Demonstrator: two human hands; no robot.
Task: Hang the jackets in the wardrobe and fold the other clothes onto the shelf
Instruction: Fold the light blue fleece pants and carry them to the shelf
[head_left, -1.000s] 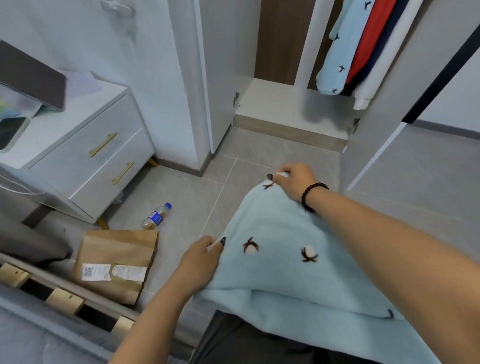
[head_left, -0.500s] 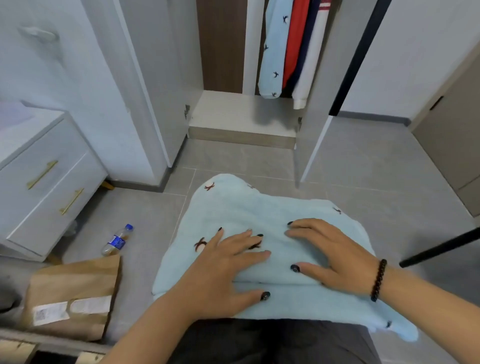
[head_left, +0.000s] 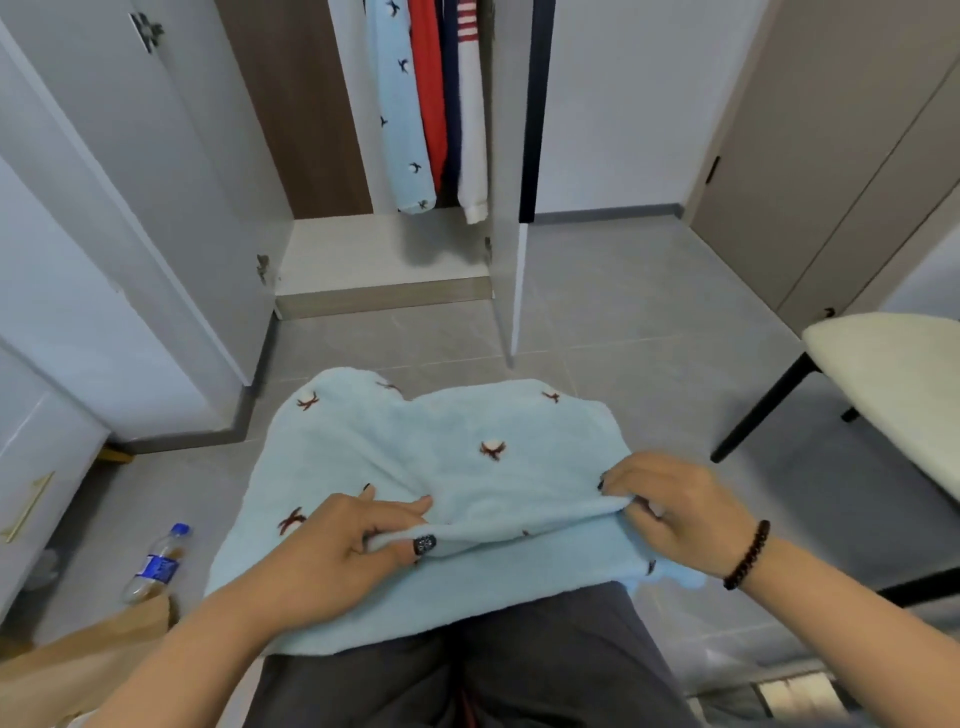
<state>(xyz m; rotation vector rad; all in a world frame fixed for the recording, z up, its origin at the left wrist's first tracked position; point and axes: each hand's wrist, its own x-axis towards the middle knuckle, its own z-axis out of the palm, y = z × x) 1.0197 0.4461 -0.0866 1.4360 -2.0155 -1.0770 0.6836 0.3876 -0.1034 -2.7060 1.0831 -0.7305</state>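
A light blue fleece garment with small brown and white motifs lies spread over my lap. My left hand pinches a raised fold of it near the left edge, thumb under the cloth. My right hand, with a dark bead bracelet on the wrist, grips the same fold at its right end. Ahead stands the open wardrobe, where a matching blue jacket, a red garment and a white sleeve hang above its pale bottom shelf.
A plastic bottle lies on the grey tiled floor at the left, beside a brown paper bag. A white drawer unit is at far left. A cream stool with black legs stands at the right.
Both hands lay flat on the garment half a second ago; now each has taken hold of a fold along its near part. The view has tilted up toward the wardrobe.
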